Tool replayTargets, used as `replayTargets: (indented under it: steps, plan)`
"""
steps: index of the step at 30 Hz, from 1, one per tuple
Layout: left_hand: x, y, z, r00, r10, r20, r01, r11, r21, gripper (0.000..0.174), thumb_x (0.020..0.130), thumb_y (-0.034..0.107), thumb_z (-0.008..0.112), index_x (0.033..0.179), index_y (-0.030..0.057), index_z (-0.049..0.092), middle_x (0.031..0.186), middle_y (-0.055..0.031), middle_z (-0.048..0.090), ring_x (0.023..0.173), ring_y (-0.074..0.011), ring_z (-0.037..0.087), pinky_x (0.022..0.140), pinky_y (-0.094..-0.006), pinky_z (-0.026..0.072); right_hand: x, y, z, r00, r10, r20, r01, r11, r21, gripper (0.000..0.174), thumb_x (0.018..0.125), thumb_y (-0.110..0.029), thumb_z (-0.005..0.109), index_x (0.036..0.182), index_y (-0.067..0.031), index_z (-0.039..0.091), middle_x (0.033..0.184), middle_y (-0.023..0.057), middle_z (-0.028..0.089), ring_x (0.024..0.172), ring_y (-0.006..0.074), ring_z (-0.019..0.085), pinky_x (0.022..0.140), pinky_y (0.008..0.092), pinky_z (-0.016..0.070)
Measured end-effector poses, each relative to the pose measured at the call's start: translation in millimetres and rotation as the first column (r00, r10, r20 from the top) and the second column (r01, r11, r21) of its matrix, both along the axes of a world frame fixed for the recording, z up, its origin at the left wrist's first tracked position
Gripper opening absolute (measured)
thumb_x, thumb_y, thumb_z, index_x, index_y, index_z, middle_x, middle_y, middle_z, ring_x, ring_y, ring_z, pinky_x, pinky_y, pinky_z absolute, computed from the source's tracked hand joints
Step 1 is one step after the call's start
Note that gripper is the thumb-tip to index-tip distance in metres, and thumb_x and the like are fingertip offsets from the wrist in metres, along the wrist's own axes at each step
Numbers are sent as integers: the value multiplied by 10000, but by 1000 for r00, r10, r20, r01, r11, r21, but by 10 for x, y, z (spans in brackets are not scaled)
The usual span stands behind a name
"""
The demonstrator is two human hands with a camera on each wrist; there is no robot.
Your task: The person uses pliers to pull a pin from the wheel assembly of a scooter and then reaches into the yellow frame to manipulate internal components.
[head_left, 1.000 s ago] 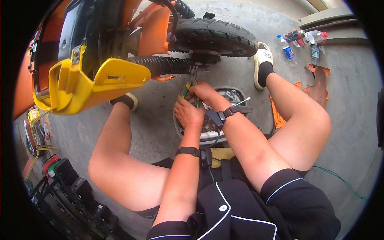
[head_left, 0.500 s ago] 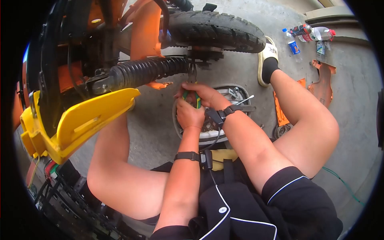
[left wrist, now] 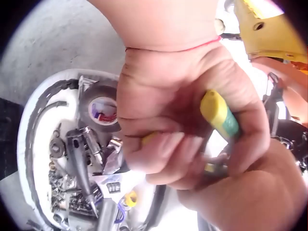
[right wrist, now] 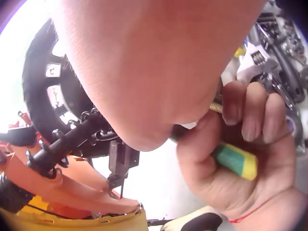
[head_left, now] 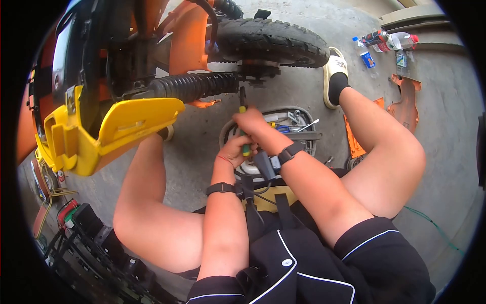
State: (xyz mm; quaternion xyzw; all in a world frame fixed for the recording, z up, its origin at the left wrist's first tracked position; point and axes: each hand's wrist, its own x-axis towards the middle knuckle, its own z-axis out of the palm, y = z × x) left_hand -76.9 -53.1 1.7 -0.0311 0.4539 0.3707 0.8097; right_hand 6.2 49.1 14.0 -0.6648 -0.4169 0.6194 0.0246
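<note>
Presently, we log the following:

- Tool — green-and-yellow grip, with a dark metal nose pointing up at the underside of the wheel hub. It sits between both hands, above the tray. Probably pliers, though the working end is too small and shaded for us to be sure.
- Left hand — fingers and thumb curled round the lower end of the grip. The left wrist view shows the clench plainly.
- Right hand — closed over the upper part of the same grip and pressed against the left hand. The two hands are together, not apart.
- Tyre and shock absorber — just beyond the tool's nose. The ribbed boot runs left toward the yellow panel.
- Tray — on the concrete floor beneath the hands, holding a tape roll and small hardware.
- Bottles — well apart, by the wall.
- Risk, slip: we judge that a hard pull on a poor bite could let the nose jump off the hub. That would drive knuckles into the metal or the panel edge.
- Risk, loss: a small part freed suddenly could drop past the tray rim and roll off over the floor.
- Risk, balance: with both hands committed to one tool, a sudden release could rock the squatting person backward.
</note>
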Motion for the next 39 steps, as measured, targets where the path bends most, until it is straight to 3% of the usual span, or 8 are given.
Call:
replayTargets:
  steps: [2,3,4,6,8,30,35,39]
  plan:
    - [154,-23,-1,985,-73,-153,90,991,104,524,758,253,738,1190,33,538,1001,-102,632,863,-200,595,776,-328,478,144,-39,-51,999,-24,-47,25,1000,10,445,786,-157,676,1165,62,596,1063,247,681,997,340,682,793,401,541]
    - [255,-38,-11,738,-134,-662,258,962,92,611,746,263,750,1242,24,488,1055,-137,622,928,-250,609,831,-354,480,183,-20,-22,989,-53,-140,43,996,-76,356,791,-112,654,1105,52,617,988,180,679,912,290,667,752,374,523]
    - [333,-55,-24,254,-118,-960,385,923,-12,699,733,274,763,1295,14,438,1110,-172,613,994,-301,624,887,-380,483,229,-6,3,970,-87,-228,50,985,-164,271,796,-67,632,1044,42,638,913,112,676,827,240,651,712,346,505]
    - [399,-48,6,179,-171,-969,331,938,-104,786,678,328,802,1293,1,436,1176,-223,580,1140,-374,573,990,-431,436,279,27,-12,948,-132,-291,64,971,-230,204,795,0,588,985,14,659,909,88,665,797,209,639,663,327,497]
    - [492,-4,112,-194,-131,-972,289,939,-184,830,639,341,821,1292,8,433,1194,-233,566,1166,-389,535,1009,-456,415,255,60,-90,932,-115,-345,23,965,-260,247,789,14,568,1023,-1,644,950,92,674,808,190,639,648,313,500]
    - [751,241,83,-417,-286,-863,189,901,-390,959,639,393,846,1352,-38,372,1183,-216,562,1120,-387,554,970,-459,452,332,291,-327,823,-39,-566,-26,994,-106,307,751,-27,559,1029,-37,689,970,55,701,723,143,603,532,290,428]
    - [685,232,117,-250,-199,-947,182,951,-248,789,697,307,810,1277,-48,411,1185,-280,574,1087,-452,589,926,-487,488,349,277,-349,774,-109,-624,-9,983,-184,420,706,4,534,1109,8,652,1065,120,688,907,187,621,777,320,510]
    - [664,219,172,-285,-135,-949,230,952,-204,725,707,286,789,1262,-15,431,1148,-266,577,1041,-445,602,891,-484,500,403,259,-292,499,-314,-808,-17,929,-371,362,815,-62,612,1169,8,621,1126,130,674,1084,248,625,974,352,452]
